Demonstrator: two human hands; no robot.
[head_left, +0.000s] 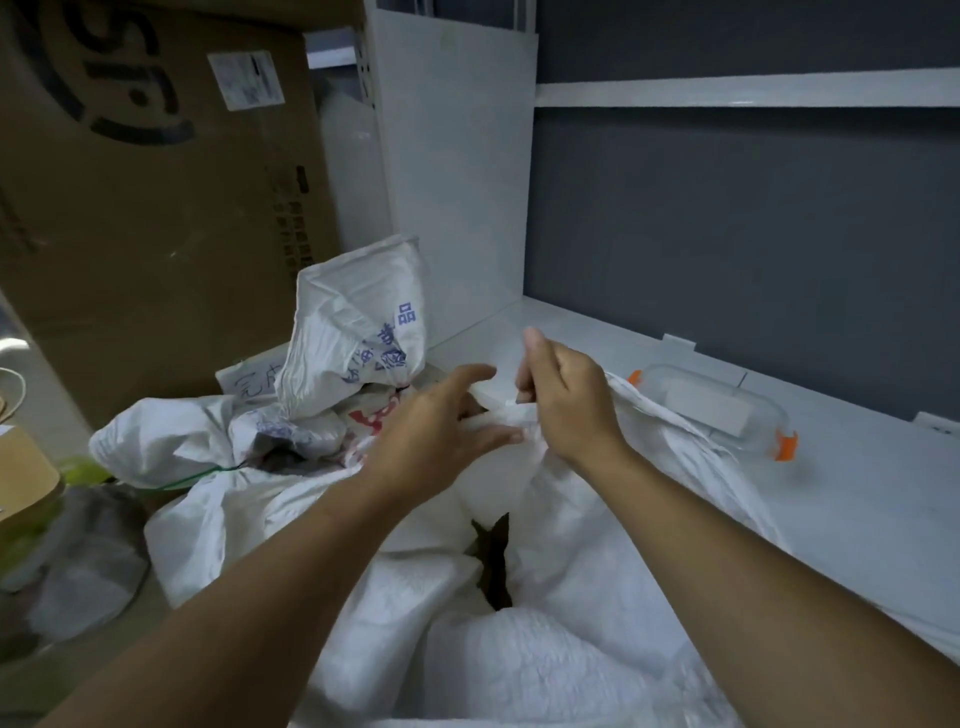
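Our right hand (566, 400) pinches the rim of the white sack (571, 561) with thumb and curled fingers. Our left hand (441, 421), at 9 o'clock of it, is spread, its straight fingers against the same rim. The sack gapes below the 2 hands. At 3 o'clock a clear container (717, 405) lies on the shelf (857, 509); at 10 o'clock stands a printed sack (358, 322).

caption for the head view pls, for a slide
At a white shelf, the right hand pinches the rim of a white sack while the left hand touches it with straight fingers.
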